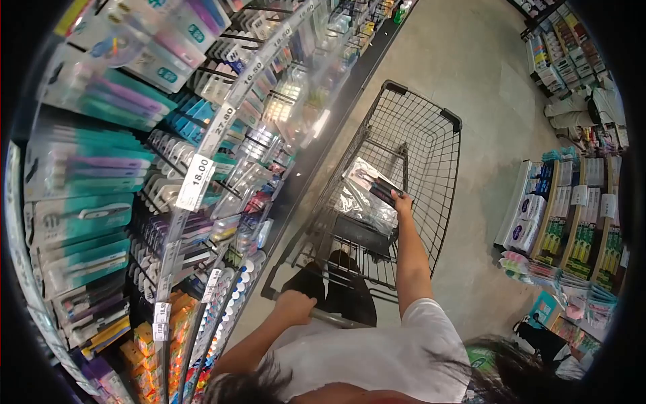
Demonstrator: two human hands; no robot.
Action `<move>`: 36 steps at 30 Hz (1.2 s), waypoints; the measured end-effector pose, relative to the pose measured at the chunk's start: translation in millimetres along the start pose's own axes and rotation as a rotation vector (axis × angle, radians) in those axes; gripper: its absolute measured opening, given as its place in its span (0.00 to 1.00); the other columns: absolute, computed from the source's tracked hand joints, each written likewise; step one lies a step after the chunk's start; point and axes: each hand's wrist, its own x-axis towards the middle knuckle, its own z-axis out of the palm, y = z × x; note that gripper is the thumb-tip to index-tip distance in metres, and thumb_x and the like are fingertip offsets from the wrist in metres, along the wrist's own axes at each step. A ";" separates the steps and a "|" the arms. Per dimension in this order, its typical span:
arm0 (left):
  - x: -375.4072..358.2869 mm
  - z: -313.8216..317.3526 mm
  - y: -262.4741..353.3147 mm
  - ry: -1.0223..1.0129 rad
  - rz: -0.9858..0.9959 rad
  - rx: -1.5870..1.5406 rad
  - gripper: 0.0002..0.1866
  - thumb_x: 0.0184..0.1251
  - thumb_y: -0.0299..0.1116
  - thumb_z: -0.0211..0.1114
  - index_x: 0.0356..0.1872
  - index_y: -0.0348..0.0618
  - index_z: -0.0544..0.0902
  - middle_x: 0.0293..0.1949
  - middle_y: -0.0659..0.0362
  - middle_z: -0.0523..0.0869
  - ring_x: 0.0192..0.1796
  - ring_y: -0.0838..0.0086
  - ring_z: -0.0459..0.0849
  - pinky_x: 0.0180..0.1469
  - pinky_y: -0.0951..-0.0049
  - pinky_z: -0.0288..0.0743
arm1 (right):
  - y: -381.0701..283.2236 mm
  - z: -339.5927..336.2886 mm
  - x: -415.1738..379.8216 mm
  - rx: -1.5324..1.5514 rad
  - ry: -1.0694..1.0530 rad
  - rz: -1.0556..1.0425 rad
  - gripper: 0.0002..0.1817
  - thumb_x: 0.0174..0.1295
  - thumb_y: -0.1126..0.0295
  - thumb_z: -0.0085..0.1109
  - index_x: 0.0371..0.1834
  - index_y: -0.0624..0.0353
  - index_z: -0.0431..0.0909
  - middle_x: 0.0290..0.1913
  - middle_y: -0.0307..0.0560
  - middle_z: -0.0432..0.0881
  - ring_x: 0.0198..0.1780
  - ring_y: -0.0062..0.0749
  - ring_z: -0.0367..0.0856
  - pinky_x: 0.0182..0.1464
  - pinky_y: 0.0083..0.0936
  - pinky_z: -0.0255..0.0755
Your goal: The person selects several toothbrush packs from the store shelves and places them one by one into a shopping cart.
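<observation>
My left hand [295, 308] is closed around the dark handle bar [343, 320] of a black wire shopping cart [431, 145]. Inside the cart, my right hand [402, 203] has its fingers pressed together at the right edge of a flat clear package [367, 182] with dark, long items in it. Below that package lies shiny clear plastic wrap [360, 207], close to the dark folded panel [362, 232] at the near end of the cart.
On the left, a long shelf rack holds hanging packs and price tags [196, 182]. Displays of boxed goods [528, 222] stand at the right. Grey floor [484, 168] runs between them. A person's arm [568, 111] shows at the upper right.
</observation>
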 end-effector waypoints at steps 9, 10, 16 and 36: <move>3.2 -4.0 5.9 -0.047 -0.014 0.008 0.13 0.41 0.39 0.66 0.31 0.48 0.82 0.26 0.56 0.84 0.34 0.62 0.84 0.37 0.62 0.78 | 62.9 13.9 -3.8 -0.258 0.354 -0.046 0.39 0.41 0.65 0.73 0.57 0.67 0.65 0.53 0.60 0.75 0.55 0.46 0.74 0.56 0.31 0.67; 3.4 -4.9 6.3 -0.058 -0.026 0.015 0.13 0.41 0.39 0.66 0.30 0.48 0.82 0.26 0.56 0.84 0.34 0.62 0.85 0.37 0.62 0.78 | 65.0 11.1 -27.4 -0.327 0.238 -0.071 0.38 0.41 0.64 0.72 0.56 0.67 0.67 0.52 0.62 0.75 0.55 0.51 0.75 0.57 0.34 0.67; -6.7 -4.3 10.3 0.058 0.026 0.031 0.12 0.40 0.39 0.66 0.27 0.47 0.83 0.25 0.54 0.84 0.33 0.61 0.84 0.36 0.61 0.78 | 78.2 -3.0 -120.3 -0.751 -0.121 -0.072 0.22 0.39 0.59 0.70 0.38 0.58 0.82 0.39 0.54 0.83 0.43 0.43 0.82 0.47 0.33 0.74; 12.0 50.1 -9.5 0.469 0.055 0.072 0.14 0.32 0.34 0.67 0.27 0.44 0.86 0.29 0.53 0.86 0.36 0.59 0.85 0.35 0.60 0.78 | -271.2 165.0 -438.1 0.147 -0.849 -0.821 0.04 0.61 0.71 0.58 0.33 0.58 0.75 0.24 0.32 0.73 0.24 0.11 0.65 0.25 0.11 0.59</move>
